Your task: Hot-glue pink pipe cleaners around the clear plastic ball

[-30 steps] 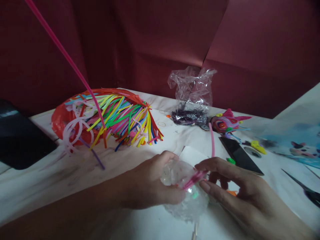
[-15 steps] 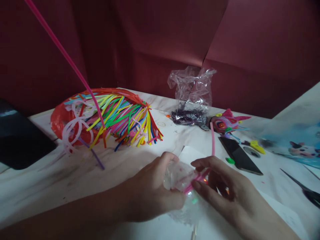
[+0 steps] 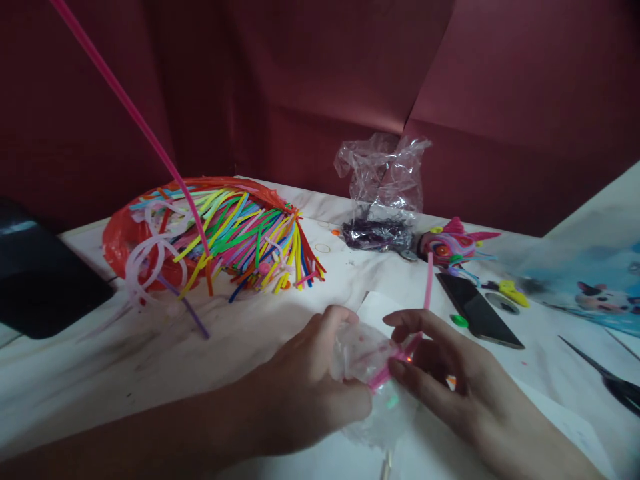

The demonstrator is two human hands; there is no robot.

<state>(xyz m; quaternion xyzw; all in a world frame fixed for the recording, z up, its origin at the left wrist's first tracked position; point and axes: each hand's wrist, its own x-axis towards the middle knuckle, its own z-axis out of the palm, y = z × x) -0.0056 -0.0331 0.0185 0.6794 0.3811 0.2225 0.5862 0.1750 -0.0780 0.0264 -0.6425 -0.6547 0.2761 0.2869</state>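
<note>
My left hand (image 3: 320,380) is closed around the left side of a crumpled clear plastic bag (image 3: 385,427) in the lower middle of the view. Pink pipe cleaners (image 3: 383,377) run across the front of the bag between both hands. The thumb and fingers of my right hand (image 3: 445,380) pinch these strips at their right part. A lighter pink strip (image 3: 429,283) stands up behind the right fingers. Something small and green shows in the bag, and an orange bit is partly hidden by my right fingers.
A red bag (image 3: 117,233) spills colourful pipe cleaners (image 3: 255,240) on the left, with a long pink one (image 3: 135,113) sticking up. Behind stands a clear bag of dark material (image 3: 377,233). To the right lie a phone (image 3: 480,310), scissors (image 3: 607,380) and a pink figure (image 3: 450,247).
My right hand has shifted very slightly, and the upright light pink strip behind it has moved a little to the right and down. My left hand keeps its grip.
</note>
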